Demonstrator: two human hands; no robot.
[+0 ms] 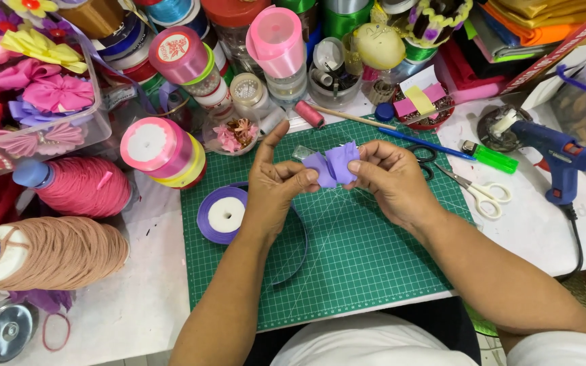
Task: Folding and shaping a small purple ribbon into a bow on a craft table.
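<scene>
At the far left, a clear plastic box [96, 125] holds fabric flowers in pink, purple and yellow. Below it lie two big cones of thread, one pink [83, 186] and one beige [59, 252], both with a rough wound surface. Next come a stack of pink and yellow ribbon rolls [164, 152] and a flat purple ribbon spool [224, 214] with a white core, lying on the green cutting mat [361, 264], which has a fine white grid.

The left hand [272, 186] is above the mat; its thumb and fingers are pressed together on the left end of a folded purple ribbon piece [334, 164], and its index finger points up. The ribbon piece is smooth and satin-like, folded into two soft loops. Its long axis runs left to right, roughly level, and it is held in the air over the upper middle of the mat. The right hand [391, 179] pinches the right end, fingers closed on the fabric.

To the right lie scissors [476, 193] with white handles, a green lighter [491, 157], and a blue glue gun [554, 159] on the white table [530, 230].
</scene>
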